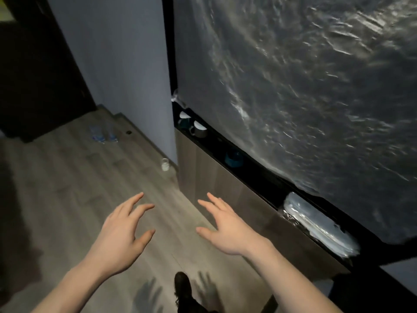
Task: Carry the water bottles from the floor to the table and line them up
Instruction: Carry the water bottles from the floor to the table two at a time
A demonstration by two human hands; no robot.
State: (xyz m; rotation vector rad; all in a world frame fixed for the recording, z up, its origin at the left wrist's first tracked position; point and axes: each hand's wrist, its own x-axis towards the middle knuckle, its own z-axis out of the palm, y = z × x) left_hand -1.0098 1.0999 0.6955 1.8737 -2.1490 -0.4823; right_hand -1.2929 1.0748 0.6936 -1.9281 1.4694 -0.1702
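Note:
Two or three clear water bottles with blue labels (102,134) lie on the wooden floor far ahead, near the wall and a dark door. Another small clear bottle or jar (165,164) stands on the floor at the wall's corner beside the cabinet. My left hand (123,231) and my right hand (225,224) are both stretched out over the floor, fingers spread and holding nothing. Both hands are well short of the bottles. No table surface shows plainly in view.
A tall dark panel covered in crinkled plastic film (293,86) fills the right side. Below it a shelf holds cups (199,128), a blue bowl (233,159) and a wrapped pack (320,224). A wood-fronted cabinet (225,188) juts out. My shoe (182,284) shows below.

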